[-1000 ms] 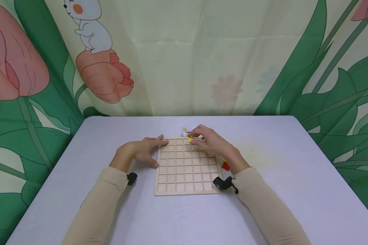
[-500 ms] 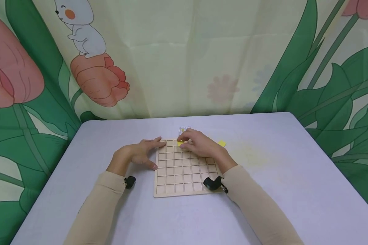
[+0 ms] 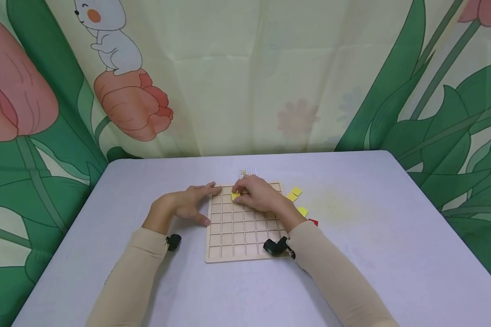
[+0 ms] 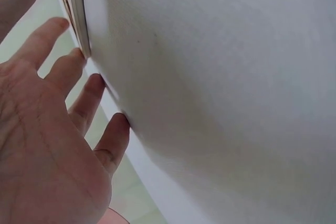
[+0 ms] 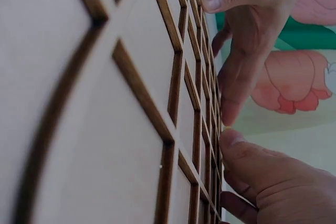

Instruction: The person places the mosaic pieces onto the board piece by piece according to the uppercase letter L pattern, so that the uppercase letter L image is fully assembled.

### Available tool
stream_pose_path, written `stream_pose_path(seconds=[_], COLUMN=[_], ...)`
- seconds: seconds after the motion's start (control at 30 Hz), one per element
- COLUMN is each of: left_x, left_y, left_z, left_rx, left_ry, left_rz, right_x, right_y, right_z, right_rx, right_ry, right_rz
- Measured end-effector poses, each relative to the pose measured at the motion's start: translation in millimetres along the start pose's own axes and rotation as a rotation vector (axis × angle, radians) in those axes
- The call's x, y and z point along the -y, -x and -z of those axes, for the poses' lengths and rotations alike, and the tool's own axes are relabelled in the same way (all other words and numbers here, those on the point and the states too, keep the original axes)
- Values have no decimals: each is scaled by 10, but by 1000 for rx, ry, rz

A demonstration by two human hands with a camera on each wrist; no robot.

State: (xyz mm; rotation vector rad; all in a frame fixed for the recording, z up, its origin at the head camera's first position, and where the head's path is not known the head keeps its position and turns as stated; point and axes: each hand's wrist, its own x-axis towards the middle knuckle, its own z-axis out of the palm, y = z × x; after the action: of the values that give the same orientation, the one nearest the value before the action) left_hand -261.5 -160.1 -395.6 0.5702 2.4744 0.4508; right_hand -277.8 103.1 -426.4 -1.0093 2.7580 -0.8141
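A wooden grid board (image 3: 233,239) lies flat on the table. My right hand (image 3: 257,194) pinches a small yellow square tile (image 3: 235,196) between thumb and fingers, over the board's second row from the far edge, left of its middle. My left hand (image 3: 184,206) rests at the board's left side with fingers spread, fingertips at the far left corner and thumb at the side edge. In the left wrist view, fingers of that left hand (image 4: 47,135) touch the board's corner (image 4: 80,22). The right wrist view has the right hand (image 5: 283,182) low over the raised grid lines (image 5: 173,90).
Yellow tiles (image 3: 296,191) lie to the right of the board, with another yellow tile (image 3: 303,211) and a red tile (image 3: 313,222) nearer, partly behind the right wrist. A small printed grid card (image 3: 247,171) lies beyond the board's far edge. A patterned curtain (image 3: 245,91) hangs behind the table.
My right hand has moved left and slightly nearer with the yellow tile, from the board's far edge to over its cells. Loose tiles at the right have come into view. The left hand stays put.
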Motion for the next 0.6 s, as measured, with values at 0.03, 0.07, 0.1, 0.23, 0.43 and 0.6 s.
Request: stream_pose_path(seconds=[0.03,0.07,0.1,0.23,0.43,0.6], left_x=[-6,-13,-19,-34,-20,-6], left_y=[-5,-13,-21,-51,-62,-42], left_z=[5,12,18,37,9,-6], left_rx=[0,-1,-4,-14,-2,10], left_ry=[-1,-4,-4,-7,5,6], left_rz=[0,-2,-2,3,0,5], right_x=[-2,-2,-1,9,9,25], right_y=[-2,-2,-2,-7,0,-13], right_z=[-3,-3,-1,19,14,15], right_rx=[1,1,-1,-4,9,36], right_ry=[22,39,53,75,47,41], right_rz=[-6,-14,-17,-31,-46,-31])
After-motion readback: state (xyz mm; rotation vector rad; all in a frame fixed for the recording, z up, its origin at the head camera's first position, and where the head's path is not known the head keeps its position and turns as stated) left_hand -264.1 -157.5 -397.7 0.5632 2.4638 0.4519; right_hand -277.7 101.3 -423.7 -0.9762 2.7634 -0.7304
